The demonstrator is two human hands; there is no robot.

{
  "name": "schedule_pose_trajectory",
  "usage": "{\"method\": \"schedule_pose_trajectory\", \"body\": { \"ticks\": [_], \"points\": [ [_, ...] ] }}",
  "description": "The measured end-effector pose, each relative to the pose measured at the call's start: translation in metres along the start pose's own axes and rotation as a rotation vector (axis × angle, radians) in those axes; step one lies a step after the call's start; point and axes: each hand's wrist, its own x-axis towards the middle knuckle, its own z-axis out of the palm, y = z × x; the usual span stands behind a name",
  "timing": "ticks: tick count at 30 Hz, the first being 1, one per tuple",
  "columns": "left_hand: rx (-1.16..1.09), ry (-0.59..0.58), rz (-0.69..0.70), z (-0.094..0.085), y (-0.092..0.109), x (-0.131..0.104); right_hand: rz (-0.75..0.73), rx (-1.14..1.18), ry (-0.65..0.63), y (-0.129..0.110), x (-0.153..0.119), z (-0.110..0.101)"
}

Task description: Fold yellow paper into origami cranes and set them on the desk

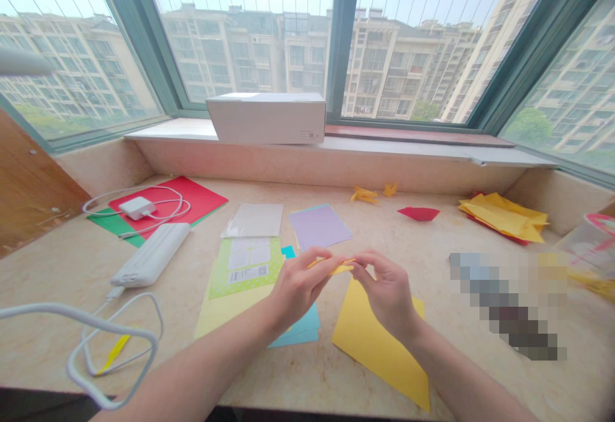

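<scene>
Between both hands is a small piece of folded yellow paper (342, 269), held up over the tabletop. My left hand (305, 281) is closed, its fingers and thumb gripping the left part of the paper. From the right, my right hand (387, 291) pinches the paper's other end between thumb and forefinger. A large yellow sheet (384, 358) lies under my right hand and wrist. Blue paper (300, 332) and a light green printed packet (243, 271) lie beneath and beside my left hand. The exact folds are partly hidden by my fingers.
Lilac sheets (321, 225) and a clear-wrapped white stack (254, 220) lie ahead. Folded yellow pieces (365, 194), a red folded shape (419, 214) and yellow papers (504, 214) sit toward the back right. A white power bank (152, 255) with cables is at left; a pixelated object (504, 307) at right.
</scene>
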Motion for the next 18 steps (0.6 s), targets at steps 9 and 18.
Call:
{"method": "schedule_pose_trajectory", "body": {
  "ticks": [9,18],
  "points": [
    [-0.022,-0.001,-0.045,0.003,0.001,0.000,0.017,-0.004,0.006,-0.001,-0.002,0.002],
    [-0.667,-0.165,-0.601,0.003,0.016,0.015,0.177,0.029,-0.110,0.000,0.008,-0.005]
  ]
}}
